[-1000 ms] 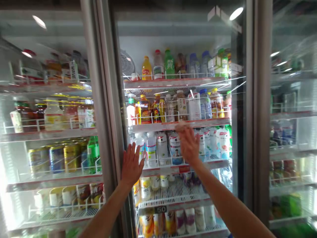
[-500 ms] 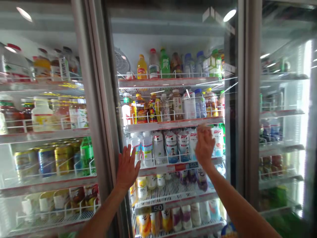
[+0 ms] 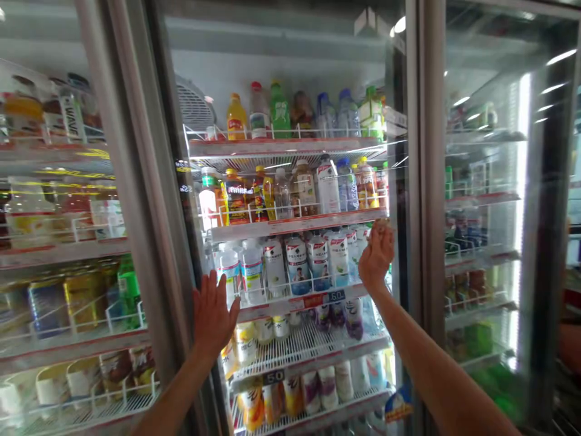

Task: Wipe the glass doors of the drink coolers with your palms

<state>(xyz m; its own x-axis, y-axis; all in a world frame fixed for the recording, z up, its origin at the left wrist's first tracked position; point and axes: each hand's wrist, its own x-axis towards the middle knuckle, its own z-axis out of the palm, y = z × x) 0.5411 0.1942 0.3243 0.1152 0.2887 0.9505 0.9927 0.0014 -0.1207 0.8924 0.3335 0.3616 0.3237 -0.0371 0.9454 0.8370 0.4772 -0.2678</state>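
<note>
My left hand (image 3: 213,315) lies flat with its fingers stretched out, at the left edge of the glass door (image 3: 281,36) of a drinks cooler. My right hand (image 3: 377,254) is raised near the right side of the same door, with its fingers curled together. Something crumpled may be at its fingertips, but blur keeps me from making it out. Behind the glass, level with both hands, a row of clear bottles (image 3: 297,266) with white and blue labels stands on a wire shelf (image 3: 290,306).
Metal door frames (image 3: 429,181) stand on both sides. Cans (image 3: 82,303) fill a shelf behind the left door. Bottles with coloured caps (image 3: 280,112) line the top shelf. A blue and yellow sticker (image 3: 399,402) is low on the right.
My view has turned to the right, so the shelves sit further left. My right hand has moved rightward across the glass. My left hand keeps its place at the door's left edge.
</note>
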